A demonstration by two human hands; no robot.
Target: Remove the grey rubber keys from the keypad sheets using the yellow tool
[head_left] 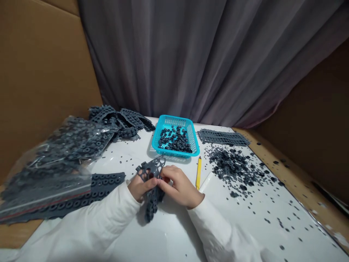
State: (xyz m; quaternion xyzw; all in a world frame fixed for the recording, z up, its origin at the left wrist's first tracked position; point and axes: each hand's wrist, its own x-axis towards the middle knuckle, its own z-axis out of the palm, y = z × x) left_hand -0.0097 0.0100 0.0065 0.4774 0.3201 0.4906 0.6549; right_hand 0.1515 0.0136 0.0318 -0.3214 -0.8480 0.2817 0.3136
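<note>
Dark grey, one perforated sheet [155, 169] is held in front of the one blue basket [192, 136]: the left hand [139, 187] clasps it, thumb on top; the right hand [180, 186], back upward, pinches its right edge. Around the basket: one plastic bag [73, 142] left, one yellow tool [199, 173] at right front, one flat strip [223, 137] right.

Your head camera looks forward and down from above and behind your grip, along your white sleeves [109, 218]. It sits near your left hand [138, 187] and right hand [180, 186], yet wide enough to take in the tabletop [169, 238] around the grip and the curtain [169, 54] beyond it.
</note>
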